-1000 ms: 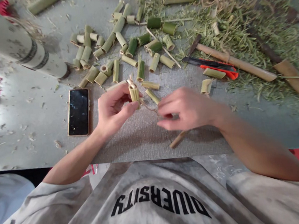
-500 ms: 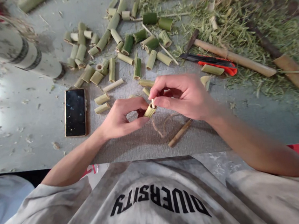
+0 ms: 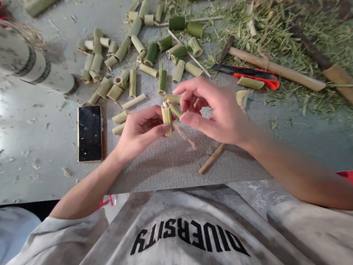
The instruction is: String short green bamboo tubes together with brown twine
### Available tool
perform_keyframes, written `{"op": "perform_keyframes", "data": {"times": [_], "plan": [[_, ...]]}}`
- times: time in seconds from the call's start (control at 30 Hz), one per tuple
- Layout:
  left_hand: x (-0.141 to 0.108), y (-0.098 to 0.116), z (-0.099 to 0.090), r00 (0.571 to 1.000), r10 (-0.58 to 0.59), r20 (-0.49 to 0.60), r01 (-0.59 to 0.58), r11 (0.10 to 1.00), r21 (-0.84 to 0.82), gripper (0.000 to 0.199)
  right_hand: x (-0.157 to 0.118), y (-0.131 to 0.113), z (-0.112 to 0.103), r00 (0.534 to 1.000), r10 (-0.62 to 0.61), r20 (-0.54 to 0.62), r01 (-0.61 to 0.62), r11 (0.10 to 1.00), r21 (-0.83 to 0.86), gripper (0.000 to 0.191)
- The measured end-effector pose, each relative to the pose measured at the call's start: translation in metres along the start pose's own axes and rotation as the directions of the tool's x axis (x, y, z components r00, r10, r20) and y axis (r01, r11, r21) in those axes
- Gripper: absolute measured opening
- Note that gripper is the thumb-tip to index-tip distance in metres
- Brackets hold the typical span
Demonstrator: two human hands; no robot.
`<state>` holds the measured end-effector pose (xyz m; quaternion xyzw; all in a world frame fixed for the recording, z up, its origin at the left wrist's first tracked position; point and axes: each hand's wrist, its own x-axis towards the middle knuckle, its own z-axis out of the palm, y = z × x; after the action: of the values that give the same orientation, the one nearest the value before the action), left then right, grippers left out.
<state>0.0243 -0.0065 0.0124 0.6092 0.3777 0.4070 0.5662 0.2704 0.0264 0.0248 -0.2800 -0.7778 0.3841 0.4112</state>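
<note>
My left hand [image 3: 143,130] pinches a short bamboo tube [image 3: 167,120] near the middle of the table's front, holding it nearly upright. A small pale piece shows at the tube's top end. My right hand [image 3: 213,110] hovers just right of the tube, thumb and fingers apart with nothing visible between them. Below the tube, a thin twine [image 3: 185,136] trails over the tabletop. A thin brown stick [image 3: 211,159] lies between the hands and the table's front edge. Several cut bamboo pieces [image 3: 120,117] lie beyond and beside my left hand.
A phone [image 3: 89,133] lies left of my left forearm, and a large white cylinder [image 3: 37,62] lies behind it. To the right are a hammer [image 3: 278,68], an orange-and-black cutter [image 3: 256,74] and a wood-handled blade [image 3: 346,85] among green shavings [image 3: 300,54]. More bamboo tubes [image 3: 135,26] spread across the back.
My right hand has let go of the small pale piece at the tube's end and drawn slightly away. My left hand has moved left and turned the tube more upright.
</note>
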Motion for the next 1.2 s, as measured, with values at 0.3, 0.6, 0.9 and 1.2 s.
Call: {"op": "perform_keyframes", "data": {"times": [0.3,0.6,0.9,1.2], "plan": [[0.002,-0.008,-0.005,0.994,0.028,-0.110,-0.029,1.000,-0.008,0.027,-0.002,0.003,0.003,0.981,-0.012,0.194,0.047,0.983,-0.177,0.023],[-0.001,-0.008,-0.002,0.990,0.053,-0.133,-0.052,0.999,0.013,0.024,0.000,-0.001,0.003,0.967,-0.081,0.241,0.121,0.980,-0.155,0.026],[-0.002,-0.006,0.004,0.995,0.058,-0.079,-0.054,0.997,0.052,0.035,-0.006,0.003,0.013,0.960,-0.072,0.269,0.119,0.980,-0.159,0.020],[-0.005,-0.008,0.005,0.993,0.083,-0.081,-0.075,0.992,0.101,0.052,-0.008,0.000,0.015,0.951,-0.023,0.308,0.094,0.971,-0.218,0.020]]}}
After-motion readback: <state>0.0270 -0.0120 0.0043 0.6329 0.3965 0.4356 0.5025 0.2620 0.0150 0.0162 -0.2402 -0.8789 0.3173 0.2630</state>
